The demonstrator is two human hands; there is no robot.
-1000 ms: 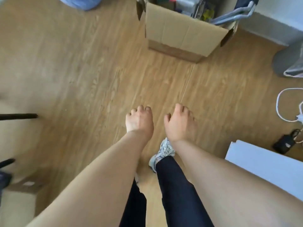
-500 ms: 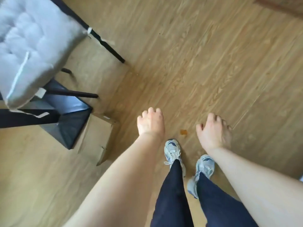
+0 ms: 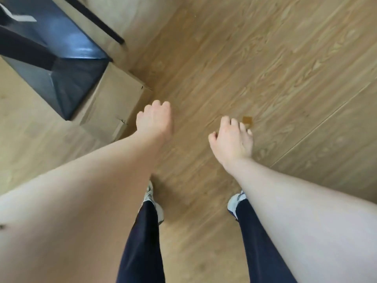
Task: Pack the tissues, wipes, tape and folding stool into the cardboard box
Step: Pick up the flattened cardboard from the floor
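Cardboard box: a brown one sits on the wood floor at frame left, just left of the left hand, under/beside a dark shiny object w/ black legs. Can't tell if it's the packing box; its top isn't visible from here. Tissues, wipes, tape, stool: none identifiable in view.

Left hand: fingers curled under loosely, back of hand up, empty, nothing clamped. It hangs over the floor next to the box's near corner; contact w/ the box can't be told.

Right hand: fingers relaxed, slightly spread, pointing down, empty too. Well apart from the left hand. Small brown scrap lies on the floor just past its fingertips.

Both forearms bare, reaching fwd from the bottom corners. Below them dark trousers and two pale sneakers, feet apart on the floor planks. Frame is a bit motion-blurred.
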